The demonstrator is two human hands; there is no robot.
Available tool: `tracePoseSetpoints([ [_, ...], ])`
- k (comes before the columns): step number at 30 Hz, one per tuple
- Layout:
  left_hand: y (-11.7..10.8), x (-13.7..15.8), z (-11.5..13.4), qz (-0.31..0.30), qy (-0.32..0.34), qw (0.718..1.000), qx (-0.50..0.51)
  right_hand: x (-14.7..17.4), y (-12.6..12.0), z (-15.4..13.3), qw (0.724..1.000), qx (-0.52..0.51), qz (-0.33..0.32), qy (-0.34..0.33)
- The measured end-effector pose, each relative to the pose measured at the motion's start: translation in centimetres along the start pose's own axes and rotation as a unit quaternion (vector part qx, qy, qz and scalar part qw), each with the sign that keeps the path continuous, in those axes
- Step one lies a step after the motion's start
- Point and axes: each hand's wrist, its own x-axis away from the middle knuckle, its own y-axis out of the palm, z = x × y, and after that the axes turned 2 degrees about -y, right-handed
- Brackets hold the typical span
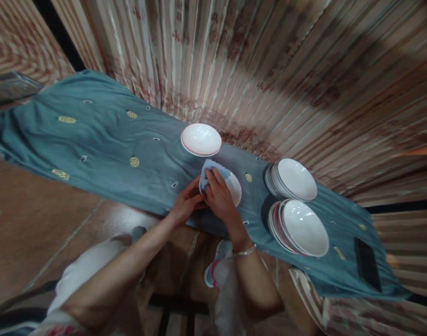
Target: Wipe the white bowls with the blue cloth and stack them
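Pleated, striped curtains [206, 56] with a reddish flower pattern hang behind a long table draped in a blue-green cover [105, 140] printed with yellow pineapples. Clock directions here are taken from the middle of the view, where a person seen from their own eyes is using both bare hands. A white bowl [236, 190] sits at the centre, near the table's front edge, tipped slightly. The left hand [186, 203] comes in from seven o'clock and is closed around the bowl's left side; its hidden fingertips cannot be made out. The right hand [218, 193], from five o'clock, has its fingers bunched on a light blue cloth [209, 165], pressing it against the bowl's inside. The two hands are close together. A silvery bracelet [244, 251] circles the right wrist. Just beyond, at eleven o'clock, rests a red-rimmed white dish [201, 139]. At three and four o'clock stand two neighbouring piles of bowls, the farther pile [295, 181] and the nearer pile [304, 229], which shows some red rims. Farther out at four o'clock lies a dark phone [367, 264]. Below, at six o'clock, are the person's slippered feet on a brown floor [21, 210].
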Motion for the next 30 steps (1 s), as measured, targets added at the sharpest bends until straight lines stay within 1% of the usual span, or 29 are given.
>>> tracePoseSetpoints([
  [2, 0.0, 0.0, 0.1, -0.007, 0.000, 1.000, 0.003, -0.3, -0.2, 0.3, 0.999, 0.034, 0.000, 0.007],
  [6, 0.0, 0.1, 0.1, -0.009, 0.001, 1.000, 0.014, -0.2, -0.9, 0.3, 0.992, 0.116, -0.012, 0.047],
  [11, -0.1, 0.0, 0.0, 0.001, -0.004, 1.000, 0.012, 0.9, -2.3, -0.3, 0.971, 0.224, -0.057, 0.068],
  [14, -0.1, -0.1, 0.0, 0.002, -0.009, 1.000, 0.008, 1.5, -3.0, -0.2, 0.964, 0.245, -0.081, 0.067],
  [19, -0.1, -0.1, 0.1, 0.003, -0.012, 1.000, 0.002, 2.1, -3.7, 0.1, 0.970, 0.201, -0.131, 0.042],
  [24, -0.1, -0.2, 0.1, -0.004, -0.005, 1.000, -0.003, 2.2, -4.5, -0.1, 0.979, 0.103, -0.172, 0.026],
  [26, -0.1, -0.1, 0.1, -0.009, -0.003, 1.000, -0.007, 2.1, -4.6, -0.1, 0.982, 0.059, -0.179, 0.014],
  [30, 0.0, -0.1, 0.1, -0.008, -0.002, 1.000, -0.009, 2.1, -4.4, 0.1, 0.985, -0.012, -0.169, -0.010],
])
